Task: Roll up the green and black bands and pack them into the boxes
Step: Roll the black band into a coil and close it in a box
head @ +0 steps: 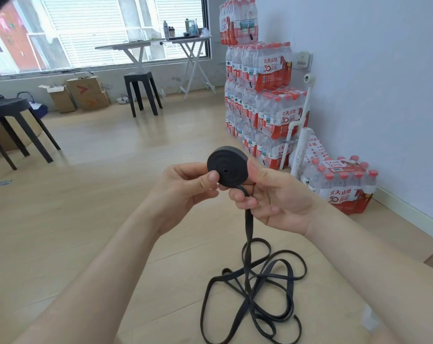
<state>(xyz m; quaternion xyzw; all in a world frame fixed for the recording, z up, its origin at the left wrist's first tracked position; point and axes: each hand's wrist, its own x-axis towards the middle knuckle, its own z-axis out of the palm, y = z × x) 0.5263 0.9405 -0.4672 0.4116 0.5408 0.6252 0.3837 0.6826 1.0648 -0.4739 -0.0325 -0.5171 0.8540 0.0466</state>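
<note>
A flat black rubber band (227,167), partly wound into a tight disc, is held up at chest height. The left hand (185,187) pinches the coil's face; the right hand (272,194) grips its rim and tail, which trails down to loose loops on the pale wooden floor (86,219).

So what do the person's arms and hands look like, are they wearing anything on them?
Nothing at all. Both forearms are bare right down to the edge of the picture: no sleeves show, no gloves, no watch or bracelet, no rings that can be seen. The left hand and right hand have short, plain nails with no polish.
</note>
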